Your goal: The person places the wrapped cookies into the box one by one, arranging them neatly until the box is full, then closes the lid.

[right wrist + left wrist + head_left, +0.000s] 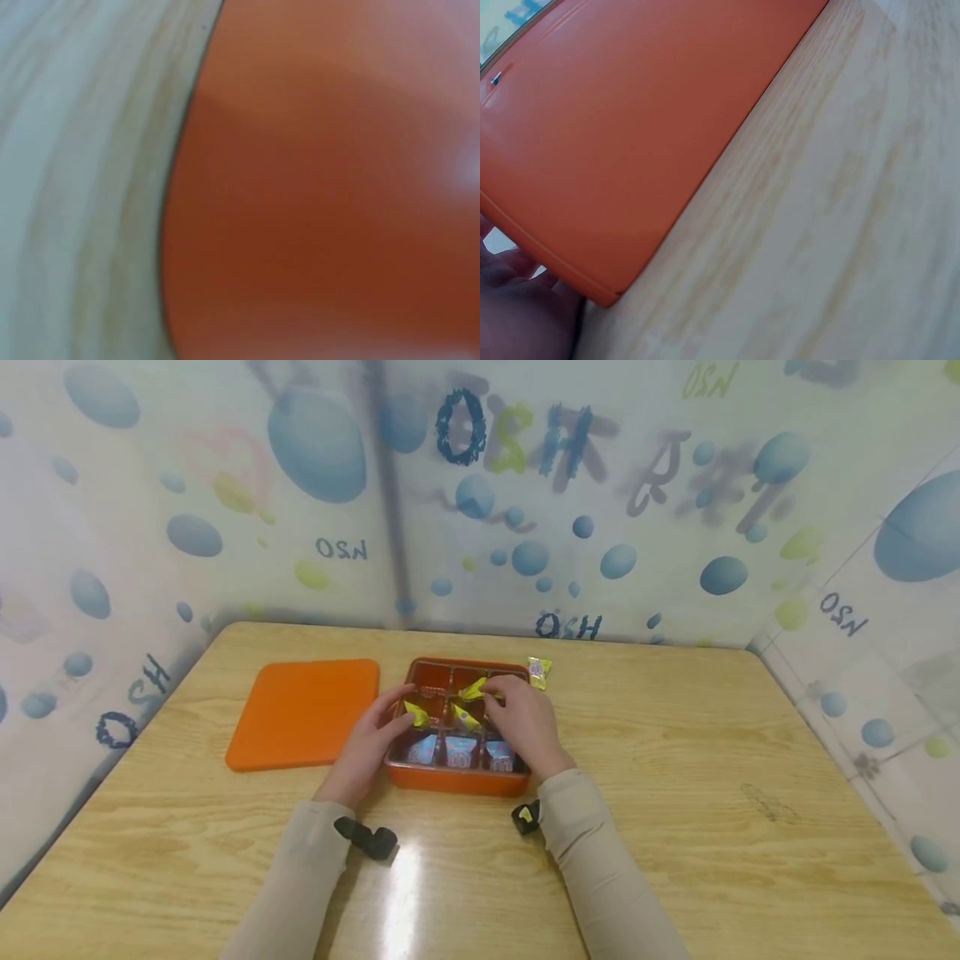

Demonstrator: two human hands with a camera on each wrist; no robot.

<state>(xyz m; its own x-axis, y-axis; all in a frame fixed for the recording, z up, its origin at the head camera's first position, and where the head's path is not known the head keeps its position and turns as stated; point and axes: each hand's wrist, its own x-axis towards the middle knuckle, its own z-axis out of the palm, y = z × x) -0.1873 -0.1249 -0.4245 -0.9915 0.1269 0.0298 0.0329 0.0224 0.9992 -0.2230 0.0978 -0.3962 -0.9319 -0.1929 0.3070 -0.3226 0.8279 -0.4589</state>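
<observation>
An orange box (459,781) with a clear-rimmed divided tray stands on the table. Blue-wrapped candies (460,752) fill its front row. Yellow-wrapped candies lie in the middle row, one at the left (416,715) and one in the centre (466,718). My right hand (525,718) reaches over the right side and pinches a yellow-wrapped candy (472,689) above the back middle compartment. My left hand (367,747) rests against the box's left edge, fingers fairly straight, thumb over the rim near the left yellow candy. The right wrist view shows only the box wall (322,187) and table.
A flat orange lid (303,714) lies on the wooden table (697,760) left of the box. Another yellow-wrapped candy (538,672) lies behind the box's right corner. A wall covering (480,543) with blue dots and lettering stands along the table's back.
</observation>
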